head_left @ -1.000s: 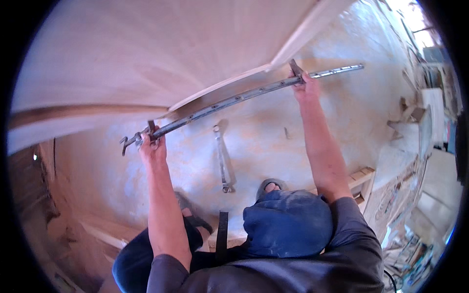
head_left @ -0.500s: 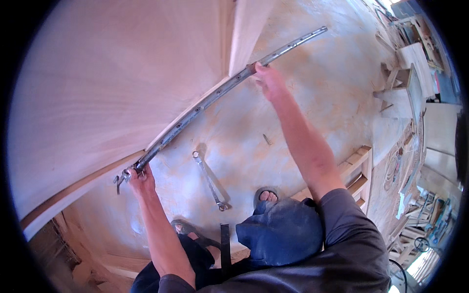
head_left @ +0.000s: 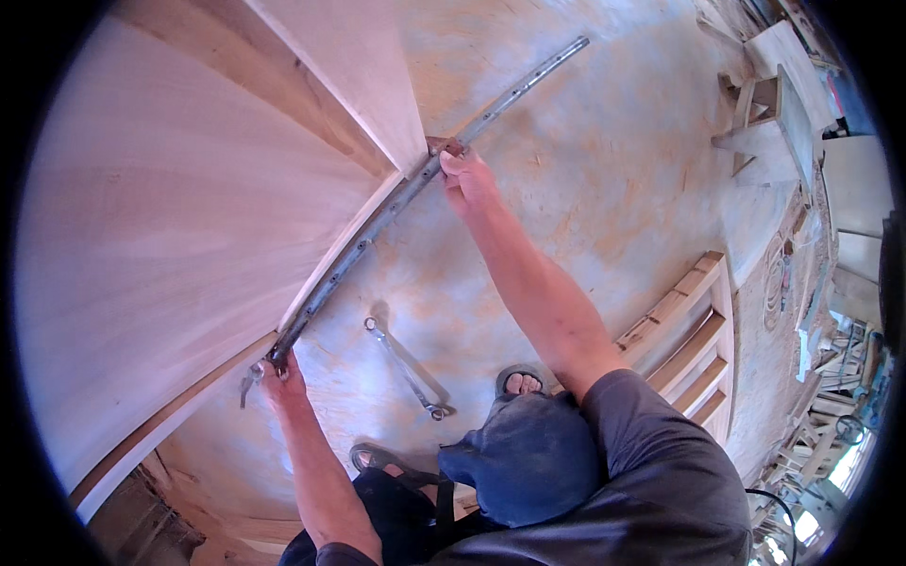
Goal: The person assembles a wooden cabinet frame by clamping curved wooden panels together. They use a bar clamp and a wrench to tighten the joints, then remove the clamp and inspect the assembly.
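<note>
We see a long metal bar (head_left: 396, 203), drilled with a row of holes, lying along the edge of a large pale wooden panel (head_left: 179, 208) that fills the upper left of the view. The bar runs on a slant from near the panel's lower corner up past its far corner and out over the floor (head_left: 604, 170).

Our left hand (head_left: 278, 377) is clenched round the near end of the bar, just below the panel's lower corner, where a small metal fitting (head_left: 250, 380) sticks out beside the fingers. Our right hand (head_left: 467, 179) grips the bar about midway along it, right at the panel's far corner, with the thumb pressed on a small clamp block (head_left: 444, 145) there. Both arms are stretched out from the body.

A second, narrower board (head_left: 349, 66) stands on the panel, rising toward the top of the view and meeting the bar at the right hand.

On the floor, just off the panel's edge and between our two arms, lies a wrench (head_left: 408, 366) with a ring at each end, clear of the bar. Below it we see our sandalled feet (head_left: 519, 382) and a dark blue knee (head_left: 528, 453).

Well away from the panel, on the right, wooden frames (head_left: 694, 321) lie stacked on the floor, and further off are more timber pieces (head_left: 769, 94).
</note>
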`<state>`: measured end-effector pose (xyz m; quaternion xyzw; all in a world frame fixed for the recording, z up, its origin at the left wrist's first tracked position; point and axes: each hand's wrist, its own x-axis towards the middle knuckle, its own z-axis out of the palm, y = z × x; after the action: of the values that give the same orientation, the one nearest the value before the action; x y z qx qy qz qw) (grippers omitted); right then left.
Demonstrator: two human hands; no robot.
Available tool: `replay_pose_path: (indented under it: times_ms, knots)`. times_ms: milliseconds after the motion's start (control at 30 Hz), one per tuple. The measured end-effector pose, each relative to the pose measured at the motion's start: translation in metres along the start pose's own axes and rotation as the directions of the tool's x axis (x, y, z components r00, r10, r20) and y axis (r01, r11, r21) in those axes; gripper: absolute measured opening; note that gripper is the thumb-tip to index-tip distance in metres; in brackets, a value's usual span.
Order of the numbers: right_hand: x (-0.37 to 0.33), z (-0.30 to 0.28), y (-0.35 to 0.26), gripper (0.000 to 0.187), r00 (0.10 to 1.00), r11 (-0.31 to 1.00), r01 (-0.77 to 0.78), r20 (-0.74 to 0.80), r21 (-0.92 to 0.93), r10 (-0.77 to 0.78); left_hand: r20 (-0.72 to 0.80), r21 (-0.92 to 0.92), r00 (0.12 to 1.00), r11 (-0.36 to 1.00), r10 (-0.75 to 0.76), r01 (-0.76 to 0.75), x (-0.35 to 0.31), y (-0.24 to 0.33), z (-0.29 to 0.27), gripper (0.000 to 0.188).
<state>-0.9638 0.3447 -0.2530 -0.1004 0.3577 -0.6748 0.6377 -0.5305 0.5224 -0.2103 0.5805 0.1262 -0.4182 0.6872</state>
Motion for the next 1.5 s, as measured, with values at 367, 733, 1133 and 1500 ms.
replay_pose_path:
  times_ms: [367,733,1133,1500]
  knots:
    - [0.008,-0.003,0.006,0.029,0.999,0.998,-0.037,-0.035,0.051,0.039,-0.041,-0.024,0.994,0.995,-0.100,0.099,0.007,-0.038,0.012,0.032]
    - [-0.031,-0.011,-0.048,0.024,0.992,0.678,-0.088,-0.129,-0.730,-0.010,0.405,0.603,0.902,0.698,0.148,-0.386,0.072,-0.047,-0.049,0.043]
    - [-0.183,-0.048,-0.028,0.021,0.968,-0.560,0.237,0.147,-0.794,0.201,0.082,0.069,0.977,0.979,-0.196,0.190,-0.011,-0.074,0.032,0.039]
    - [-0.177,-0.047,-0.056,0.013,0.982,-0.126,-0.024,-0.047,-0.992,0.181,0.060,-0.018,0.974,0.976,-0.217,0.219,-0.017,-0.066,0.041,0.038]
